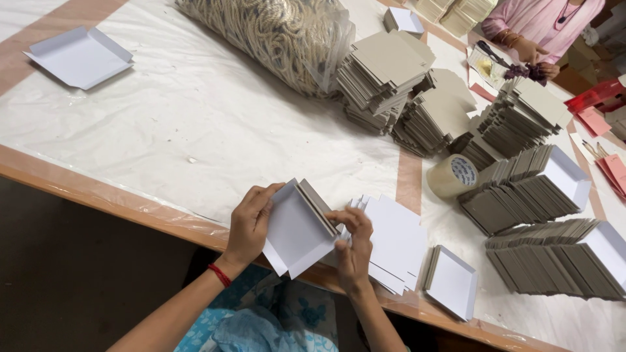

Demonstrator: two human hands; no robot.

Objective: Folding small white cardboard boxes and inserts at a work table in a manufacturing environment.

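left hand [250, 221]: grip closed on the left edge of a white paper tray [297, 231], fingers curled over its rim, red thread at wrist
right hand [352, 244]: fingertips pinch a grey board [317, 205] stood on edge against the tray's right wall
tray position: held tilted above the near counter [195, 130] edge, just left of the white sheet stack [394, 241]
near right: finished tray [452, 281] flat on counter
further right: rows of grey boards in trays [528, 192]
centre: tape roll [452, 176], grey board piles [385, 75], bagged rope [267, 36]
far left: flat paper tray [79, 57]
top right: another person's hands [531, 55]
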